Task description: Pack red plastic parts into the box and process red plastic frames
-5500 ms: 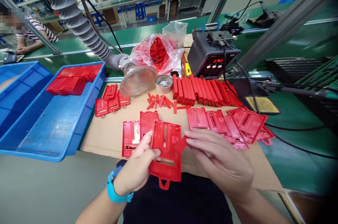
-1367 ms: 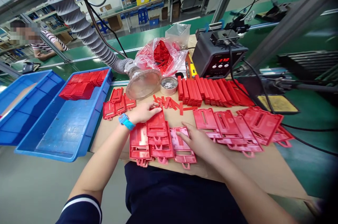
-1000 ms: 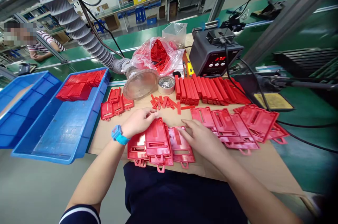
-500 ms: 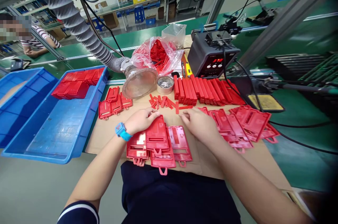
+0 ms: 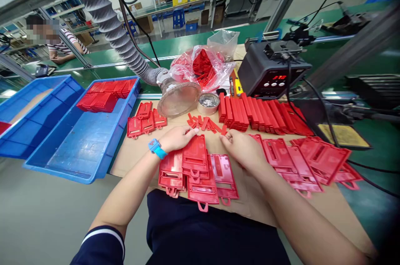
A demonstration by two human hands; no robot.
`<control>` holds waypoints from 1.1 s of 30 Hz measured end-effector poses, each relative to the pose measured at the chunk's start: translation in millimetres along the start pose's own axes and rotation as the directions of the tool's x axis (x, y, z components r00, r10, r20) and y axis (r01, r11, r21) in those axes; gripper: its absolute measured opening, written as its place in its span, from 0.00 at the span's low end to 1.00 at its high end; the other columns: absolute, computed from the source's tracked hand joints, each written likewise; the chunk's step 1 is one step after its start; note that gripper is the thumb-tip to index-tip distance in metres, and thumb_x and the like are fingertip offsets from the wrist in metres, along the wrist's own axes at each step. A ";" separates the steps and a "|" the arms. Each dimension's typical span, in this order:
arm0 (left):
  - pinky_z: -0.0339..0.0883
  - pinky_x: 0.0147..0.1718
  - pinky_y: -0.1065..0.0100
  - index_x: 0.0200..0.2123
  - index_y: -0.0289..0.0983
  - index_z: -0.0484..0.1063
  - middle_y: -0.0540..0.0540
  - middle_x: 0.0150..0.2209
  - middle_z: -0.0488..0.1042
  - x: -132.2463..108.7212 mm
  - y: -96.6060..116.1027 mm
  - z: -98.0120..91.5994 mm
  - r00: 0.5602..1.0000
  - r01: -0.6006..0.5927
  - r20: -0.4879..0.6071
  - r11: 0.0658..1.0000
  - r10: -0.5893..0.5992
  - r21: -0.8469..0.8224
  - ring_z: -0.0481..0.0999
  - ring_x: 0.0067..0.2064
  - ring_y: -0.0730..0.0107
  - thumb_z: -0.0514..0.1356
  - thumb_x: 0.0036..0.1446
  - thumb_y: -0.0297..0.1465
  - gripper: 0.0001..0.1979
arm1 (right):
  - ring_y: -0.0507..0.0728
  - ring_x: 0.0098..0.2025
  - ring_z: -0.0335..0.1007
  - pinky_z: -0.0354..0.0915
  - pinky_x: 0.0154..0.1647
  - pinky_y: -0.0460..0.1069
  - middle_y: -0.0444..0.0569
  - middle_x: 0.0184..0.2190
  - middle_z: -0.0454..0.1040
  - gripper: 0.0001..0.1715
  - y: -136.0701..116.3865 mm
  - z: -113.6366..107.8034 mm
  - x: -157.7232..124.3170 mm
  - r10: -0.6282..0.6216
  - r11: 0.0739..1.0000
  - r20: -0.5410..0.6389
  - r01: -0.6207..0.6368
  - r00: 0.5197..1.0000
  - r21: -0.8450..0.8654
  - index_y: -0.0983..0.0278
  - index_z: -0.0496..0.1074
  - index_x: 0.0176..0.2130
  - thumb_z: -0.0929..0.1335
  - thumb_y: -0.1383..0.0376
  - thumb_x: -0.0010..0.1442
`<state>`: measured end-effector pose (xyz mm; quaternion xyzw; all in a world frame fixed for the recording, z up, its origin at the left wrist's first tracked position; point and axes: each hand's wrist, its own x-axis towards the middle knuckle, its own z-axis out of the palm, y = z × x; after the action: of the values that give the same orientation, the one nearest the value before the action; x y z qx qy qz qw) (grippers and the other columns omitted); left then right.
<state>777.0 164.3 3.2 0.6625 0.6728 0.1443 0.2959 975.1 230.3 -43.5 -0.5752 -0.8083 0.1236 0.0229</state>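
Note:
My left hand (image 5: pixel 178 139), a blue band on its wrist, lies on the cardboard sheet (image 5: pixel 134 163) with its fingertips at the top edge of an overlapping group of red plastic panels (image 5: pixel 196 156). It holds nothing I can see. My right hand (image 5: pixel 240 151) sits to the right of that group, its fingertips bunched beside a small red strip (image 5: pixel 224 130). I cannot tell whether they pinch it. More loose strips (image 5: pixel 203 123) lie just above, below a row of red bars (image 5: pixel 250 116). Further red panels (image 5: pixel 279 152) spread out to the right.
A blue tray (image 5: pixel 126 108) with stacked red parts stands left of the cardboard, and another blue tray (image 5: pixel 40 106) lies beyond it. A soldering station (image 5: pixel 271 71), a clear-rimmed extraction hose (image 5: pixel 178 99) and a red-filled plastic bag (image 5: pixel 203 67) stand at the back. A co-worker (image 5: pixel 67 46) sits far left.
The whole scene has shifted right and slightly down in view. My right hand has moved up to the small strips. The panel held earlier now lies in the group on the cardboard.

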 end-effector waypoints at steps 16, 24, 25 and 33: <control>0.67 0.34 0.69 0.39 0.33 0.72 0.46 0.34 0.76 10.9 -16.2 -3.6 0.995 0.103 0.016 0.964 -0.103 -0.244 0.74 0.33 0.70 0.53 0.56 0.35 0.13 | 0.53 0.24 0.68 0.65 0.27 0.48 0.44 0.20 0.69 0.17 0.6 5.0 -82.6 -0.112 0.494 0.037 0.023 0.993 0.869 0.61 0.61 0.29 0.61 0.51 0.60; 0.66 0.42 0.68 0.40 0.35 0.71 0.46 0.41 0.76 -33.0 20.6 0.2 0.999 0.006 -0.034 0.944 -0.018 -0.330 0.74 0.42 0.68 0.53 0.58 0.36 0.13 | 0.57 0.34 0.73 0.71 0.34 0.50 0.54 0.37 0.75 0.17 3.2 29.9 -134.2 -0.022 0.268 0.005 0.001 1.000 0.963 0.61 0.63 0.29 0.63 0.51 0.58; 0.65 0.44 0.68 0.41 0.35 0.71 0.46 0.42 0.76 -37.6 24.0 4.0 1.000 -0.008 -0.024 0.949 0.000 -0.317 0.74 0.42 0.68 0.52 0.59 0.36 0.13 | 0.58 0.39 0.72 0.70 0.39 0.51 0.54 0.42 0.73 0.16 2.0 33.0 -137.4 -0.017 0.265 -0.012 0.016 1.000 0.964 0.61 0.63 0.28 0.63 0.52 0.58; 0.60 0.50 0.59 0.46 0.34 0.71 0.41 0.43 0.75 -46.2 26.2 17.7 0.994 -0.092 -0.037 0.986 0.099 0.141 0.70 0.46 0.60 0.50 0.61 0.36 0.17 | 0.57 0.40 0.71 0.68 0.40 0.49 0.49 0.35 0.73 0.13 -3.6 37.4 -138.8 -0.073 0.277 -0.082 0.099 0.994 0.956 0.59 0.62 0.28 0.62 0.55 0.60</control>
<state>806.1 117.9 14.2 0.7096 0.6551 0.1259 0.2270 1011.9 92.8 -64.3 -0.4036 -0.6024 0.5753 0.3785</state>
